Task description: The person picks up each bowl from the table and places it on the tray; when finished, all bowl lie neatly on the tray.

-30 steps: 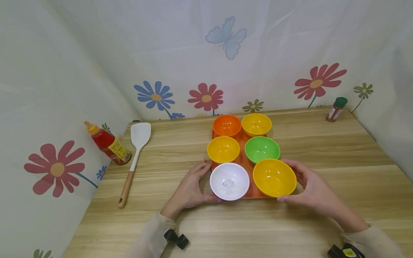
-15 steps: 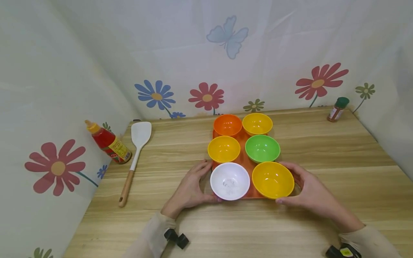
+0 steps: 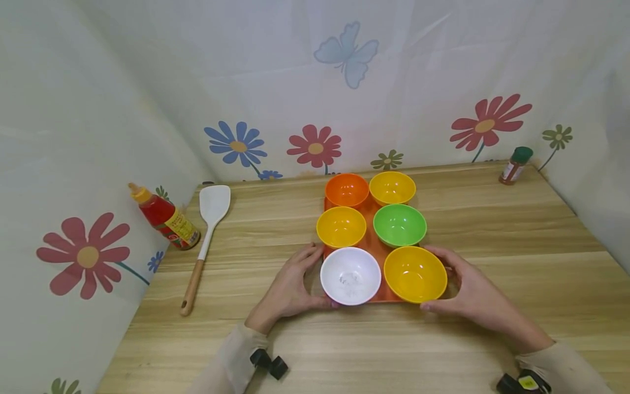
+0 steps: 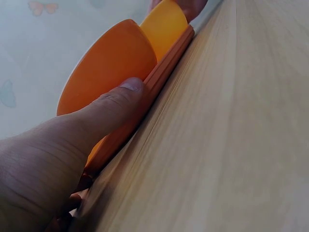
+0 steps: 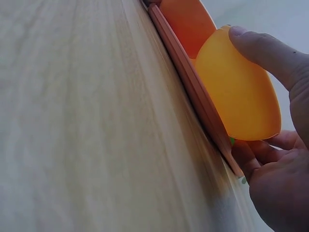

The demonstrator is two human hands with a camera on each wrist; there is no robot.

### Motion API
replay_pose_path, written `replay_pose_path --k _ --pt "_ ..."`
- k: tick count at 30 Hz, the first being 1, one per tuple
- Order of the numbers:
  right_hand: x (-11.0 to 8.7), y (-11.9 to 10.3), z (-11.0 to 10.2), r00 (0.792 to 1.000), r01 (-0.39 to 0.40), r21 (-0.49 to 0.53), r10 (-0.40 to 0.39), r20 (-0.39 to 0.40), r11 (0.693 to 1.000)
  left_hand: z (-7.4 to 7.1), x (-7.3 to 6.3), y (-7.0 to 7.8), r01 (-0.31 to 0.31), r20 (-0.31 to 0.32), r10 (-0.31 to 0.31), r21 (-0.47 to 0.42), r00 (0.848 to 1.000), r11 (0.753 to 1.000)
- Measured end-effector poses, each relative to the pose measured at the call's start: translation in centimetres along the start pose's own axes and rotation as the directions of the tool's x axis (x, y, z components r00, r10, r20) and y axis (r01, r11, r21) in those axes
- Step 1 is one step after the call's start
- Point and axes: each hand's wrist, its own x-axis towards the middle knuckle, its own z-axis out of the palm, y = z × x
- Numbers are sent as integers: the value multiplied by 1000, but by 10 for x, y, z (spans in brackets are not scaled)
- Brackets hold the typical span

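An orange tray (image 3: pixel 386 298) bears bowls in two columns. A white bowl (image 3: pixel 350 276), orange on its outside in the left wrist view, sits at its front left corner. My left hand (image 3: pixel 290 287) holds that corner of the tray, the thumb (image 4: pixel 118 99) lying along the tray edge against the bowl. At the front right stands a yellow bowl (image 3: pixel 415 273). My right hand (image 3: pixel 474 293) holds this bowl, thumb at the near rim and fingers round its right side. Behind are a second yellow bowl (image 3: pixel 341 227) and a green bowl (image 3: pixel 400 225).
An orange bowl (image 3: pixel 346 190) and another yellow bowl (image 3: pixel 392 187) form the back row. To the left lie a white spatula (image 3: pixel 206 235) with a wooden handle and a red sauce bottle (image 3: pixel 164 218). A green-capped spice jar (image 3: pixel 515 166) stands at the back right.
My right hand has shifted slightly left and lowered the front yellow bowl, which now sits closer to the white bowl and overlaps the green one less. My left hand has stayed in place.
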Motion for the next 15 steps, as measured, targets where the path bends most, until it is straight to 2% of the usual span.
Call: replay_pose_path --k 7,15 --pt "1 2 0 1000 26 64 -27 14 998 1 1 -1 2 4 -2 -4 1000 1000" --pt "1 -1 -8 1000 0 6 0 -19 1000 -5 0 -3 -2 19 3 -50 1000 999"
